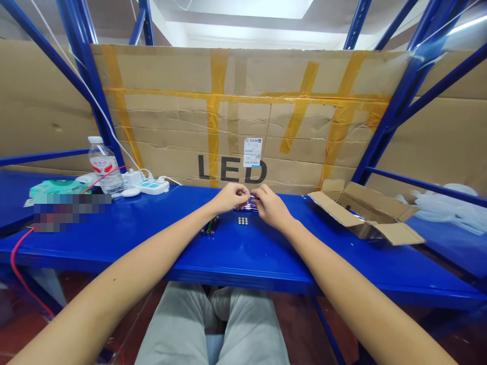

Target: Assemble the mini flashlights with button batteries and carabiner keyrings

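Over the middle of the blue table, my left hand [231, 197] and my right hand [269, 207] meet with their fingers pinched. A small shiny metallic piece [252, 196] shows at the fingertips of my right hand; most of it is hidden. What my left hand pinches is too small to tell. Just below the fingers lie blue-purple slim metal tubes [247, 207], partly covered. Closer to me sits a neat block of several small silver button cells [242, 221]. To their left, slim dark, green and purple tubes [210, 225] with silvery ends lie side by side, partly behind my left forearm.
An open cardboard box [365, 213] with something blue inside stands at right. At left are a water bottle [104, 165], a white power strip [152, 186] and a green packet [57, 187]. A large taped carton [171, 121] marked LED closes off the back of the blue table [243, 258].
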A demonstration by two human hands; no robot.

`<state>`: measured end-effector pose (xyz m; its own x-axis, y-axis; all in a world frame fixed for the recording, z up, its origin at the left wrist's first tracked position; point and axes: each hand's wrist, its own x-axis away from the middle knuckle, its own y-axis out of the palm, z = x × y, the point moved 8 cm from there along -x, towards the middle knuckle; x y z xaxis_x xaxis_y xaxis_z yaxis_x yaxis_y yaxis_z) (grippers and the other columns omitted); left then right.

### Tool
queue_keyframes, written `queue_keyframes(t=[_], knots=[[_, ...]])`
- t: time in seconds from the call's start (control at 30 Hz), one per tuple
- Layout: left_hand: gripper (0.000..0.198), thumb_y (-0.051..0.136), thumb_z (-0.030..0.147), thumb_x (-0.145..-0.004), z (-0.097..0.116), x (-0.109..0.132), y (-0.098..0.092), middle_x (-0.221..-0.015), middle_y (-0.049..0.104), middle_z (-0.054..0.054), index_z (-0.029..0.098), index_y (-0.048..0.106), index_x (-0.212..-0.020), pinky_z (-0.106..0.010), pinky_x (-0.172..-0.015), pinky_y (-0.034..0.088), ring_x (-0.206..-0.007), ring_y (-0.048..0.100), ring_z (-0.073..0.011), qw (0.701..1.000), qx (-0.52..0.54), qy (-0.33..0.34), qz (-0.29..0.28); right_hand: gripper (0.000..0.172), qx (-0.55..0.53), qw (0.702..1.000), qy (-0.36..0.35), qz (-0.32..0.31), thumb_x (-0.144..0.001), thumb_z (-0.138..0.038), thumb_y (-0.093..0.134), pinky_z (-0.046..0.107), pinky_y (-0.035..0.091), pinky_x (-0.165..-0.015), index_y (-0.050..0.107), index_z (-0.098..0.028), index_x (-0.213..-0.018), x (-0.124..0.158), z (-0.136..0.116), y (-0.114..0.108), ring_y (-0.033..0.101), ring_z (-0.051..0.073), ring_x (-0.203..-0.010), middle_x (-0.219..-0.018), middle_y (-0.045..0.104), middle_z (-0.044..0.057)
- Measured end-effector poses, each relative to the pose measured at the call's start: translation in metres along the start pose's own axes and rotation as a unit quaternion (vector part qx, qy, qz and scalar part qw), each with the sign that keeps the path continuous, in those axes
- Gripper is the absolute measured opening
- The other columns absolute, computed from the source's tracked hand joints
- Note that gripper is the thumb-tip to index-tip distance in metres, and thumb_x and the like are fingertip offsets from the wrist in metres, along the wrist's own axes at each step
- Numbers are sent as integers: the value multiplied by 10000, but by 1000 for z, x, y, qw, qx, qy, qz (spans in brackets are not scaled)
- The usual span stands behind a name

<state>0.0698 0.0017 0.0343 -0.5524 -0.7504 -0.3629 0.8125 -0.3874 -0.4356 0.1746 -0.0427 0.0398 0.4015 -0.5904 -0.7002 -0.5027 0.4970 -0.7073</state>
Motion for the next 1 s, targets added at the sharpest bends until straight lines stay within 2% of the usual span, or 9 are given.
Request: queue_keyframes(t=[0.1,0.23,0.33,0.43,0.53,0.63,0.77,1.0], knots=[[40,549,123,-716,0,1,2,-511,564,40,141,583,-722,-199,-473,400,-461,515,-83,1000,-28,2,-5,157,-9,1000,14,6,-847,-133,522,313,431,-690,528,-194,-992,0,2,-4,548,214,-833,-1022,534,96],[41,547,140,-727,-3,3,4,-527,577,33,143,587,-734,-203,-482,409,-479,529,-89,999,-34,-4,-8,91,-54,998,-7,0,-835,-115,519,302,411,-672,505,-206,-833,0,4,-3,530,195,-765,-881,551,65],[40,548,151,-735,-3,4,3,-529,571,37,145,586,-743,-203,-486,403,-479,521,-85,999,-32,-6,-7,94,-104,995,-7,3,-858,-167,537,295,405,-671,513,-203,-775,-2,6,-2,533,181,-729,-787,566,47],[36,560,173,-741,-1,4,3,-543,568,37,148,586,-745,-206,-497,405,-493,521,-86,999,-42,1,-6,126,-126,992,10,-10,-889,-212,522,301,406,-689,544,-197,-766,-3,8,0,544,178,-728,-761,590,47],[43,562,181,-740,2,4,2,-563,574,33,147,588,-748,-207,-496,397,-502,518,-86,999,-52,15,-4,77,-135,990,22,-20,-836,-239,588,301,407,-679,538,-200,-792,-3,10,3,535,181,-745,-806,593,47],[56,555,187,-745,5,3,0,-562,565,35,145,589,-760,-209,-492,382,-506,516,-89,998,-50,27,-3,121,-146,989,28,-8,-767,-181,595,292,403,-659,499,-201,-836,-2,13,6,518,177,-744,-838,578,43],[53,560,189,-751,8,4,-1,-564,551,40,144,587,-757,-208,-500,378,-505,501,-82,998,-60,34,-11,105,-162,985,50,15,-753,-126,528,281,388,-638,474,-205,-797,-1,17,4,504,163,-689,-769,577,25],[43,568,182,-755,10,6,0,-572,563,33,146,592,-756,-215,-515,405,-519,520,-90,995,-85,44,-24,46,-188,979,68,-27,-791,-219,568,289,389,-652,583,-184,-763,-1,16,2,530,165,-670,-722,626,31]])
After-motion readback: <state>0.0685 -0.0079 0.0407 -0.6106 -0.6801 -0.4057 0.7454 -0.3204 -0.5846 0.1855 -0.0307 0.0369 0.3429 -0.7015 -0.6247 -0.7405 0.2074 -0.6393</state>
